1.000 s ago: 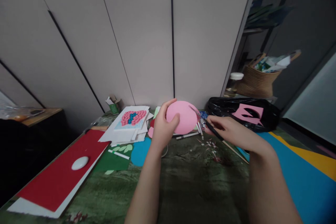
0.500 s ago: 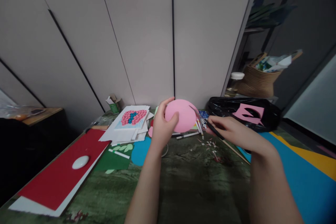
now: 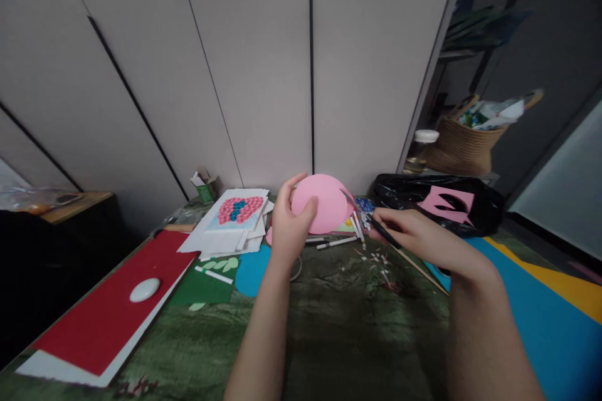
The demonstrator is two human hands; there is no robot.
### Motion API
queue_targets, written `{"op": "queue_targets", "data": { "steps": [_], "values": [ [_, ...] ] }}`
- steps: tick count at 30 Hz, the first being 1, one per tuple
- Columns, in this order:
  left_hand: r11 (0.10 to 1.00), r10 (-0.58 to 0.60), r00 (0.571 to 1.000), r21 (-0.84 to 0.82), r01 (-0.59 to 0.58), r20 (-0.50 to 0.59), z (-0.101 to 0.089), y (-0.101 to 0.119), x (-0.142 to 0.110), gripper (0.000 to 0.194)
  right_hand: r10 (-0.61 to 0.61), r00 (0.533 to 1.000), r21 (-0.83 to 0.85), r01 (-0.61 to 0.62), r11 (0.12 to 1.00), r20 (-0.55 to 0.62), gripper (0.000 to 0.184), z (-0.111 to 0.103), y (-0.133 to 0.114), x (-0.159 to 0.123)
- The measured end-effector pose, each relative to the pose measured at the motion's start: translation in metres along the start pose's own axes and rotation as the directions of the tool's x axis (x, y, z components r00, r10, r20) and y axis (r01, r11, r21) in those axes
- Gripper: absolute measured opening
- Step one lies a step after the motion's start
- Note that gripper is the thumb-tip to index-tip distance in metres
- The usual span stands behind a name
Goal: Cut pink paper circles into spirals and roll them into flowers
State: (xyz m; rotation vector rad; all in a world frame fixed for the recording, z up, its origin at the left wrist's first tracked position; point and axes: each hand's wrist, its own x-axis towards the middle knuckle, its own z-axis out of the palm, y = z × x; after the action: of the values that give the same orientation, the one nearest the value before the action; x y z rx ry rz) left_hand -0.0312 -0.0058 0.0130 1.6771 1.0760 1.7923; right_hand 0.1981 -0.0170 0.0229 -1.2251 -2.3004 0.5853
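Note:
A round pink paper disc (image 3: 324, 200) is pinched in my left hand (image 3: 291, 222), thumb on its near face and fingers behind. My right hand (image 3: 409, 232) grips black-handled scissors (image 3: 383, 230). Their blades meet the disc's right edge, where a narrow strip of pink curls away. Below the scissors, small paper scraps (image 3: 379, 260) lie scattered on the dark green tabletop (image 3: 348, 326). Several white pens (image 3: 336, 242) rest just under the disc.
At left are red paper (image 3: 117, 319) with a white oval object (image 3: 145, 290), green paper (image 3: 207, 291), and a picture of pink and blue dots (image 3: 239, 210). A black plastic bag (image 3: 395, 188) holding cut pink paper (image 3: 446, 203) stands behind blue sheets (image 3: 517, 307) at right.
The disc and my left hand have shifted slightly left and up. The scissor blades show more plainly at the disc's right edge. My right hand has barely moved.

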Motion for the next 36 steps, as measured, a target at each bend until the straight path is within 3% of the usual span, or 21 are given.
{"op": "queue_targets", "data": {
  "steps": [21, 36],
  "values": [
    [1.0, 0.014, 0.995, 0.015, -0.016, 0.099, 0.002, 0.002, -0.002, 0.039, 0.049, 0.999, -0.037, -0.049, 0.998, -0.017, 0.027, 0.0, -0.01, -0.001],
    [0.999, -0.013, 0.997, 0.032, 0.011, 0.071, -0.001, 0.003, 0.0, 0.041, 0.004, 1.0, -0.01, -0.004, 1.0, -0.014, 0.029, -0.001, -0.004, -0.002]
  ]
}}
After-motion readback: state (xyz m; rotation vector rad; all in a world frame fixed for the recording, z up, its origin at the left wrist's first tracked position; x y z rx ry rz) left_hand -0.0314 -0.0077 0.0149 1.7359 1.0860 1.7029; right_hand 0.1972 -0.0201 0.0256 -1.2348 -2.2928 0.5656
